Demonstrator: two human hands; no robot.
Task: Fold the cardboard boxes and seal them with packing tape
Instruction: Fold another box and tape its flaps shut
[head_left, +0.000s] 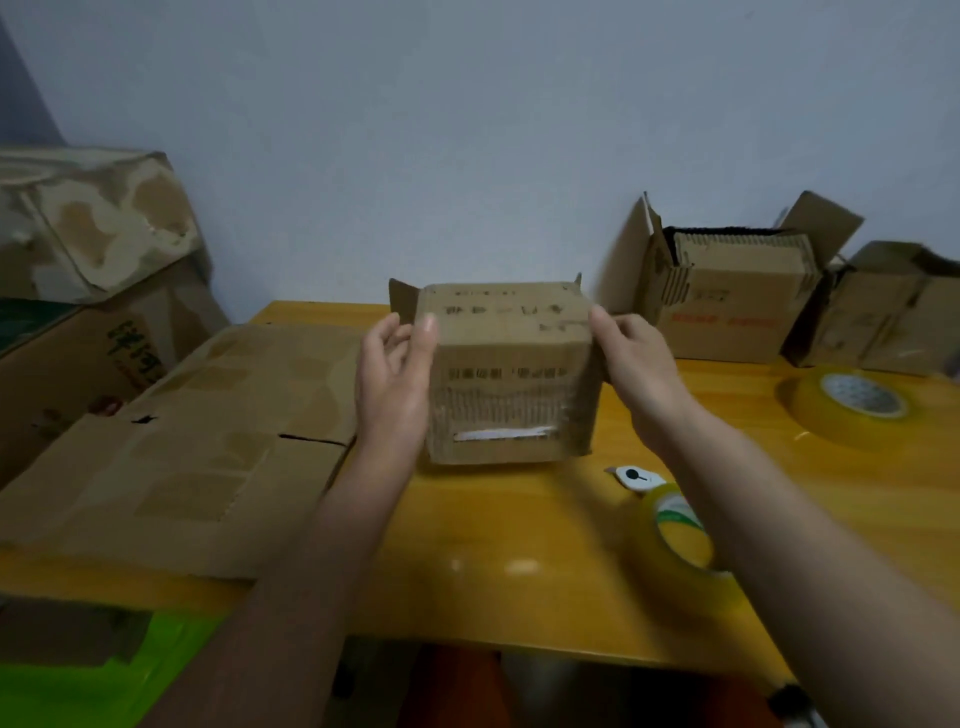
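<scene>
I see the desk (519, 561) carrying a flattened carton (171, 452) to the left of the small cardboard box (511, 374), which stands at desk centre. My left hand (395, 374) and right hand (636, 358) grip its side edges, fingers curled. Risk: an uneven squeeze could buckle the walls or spring the rear flaps open. The tape roll (680, 530) lies near-right of the box, blurred; the box print is illegible.
</scene>
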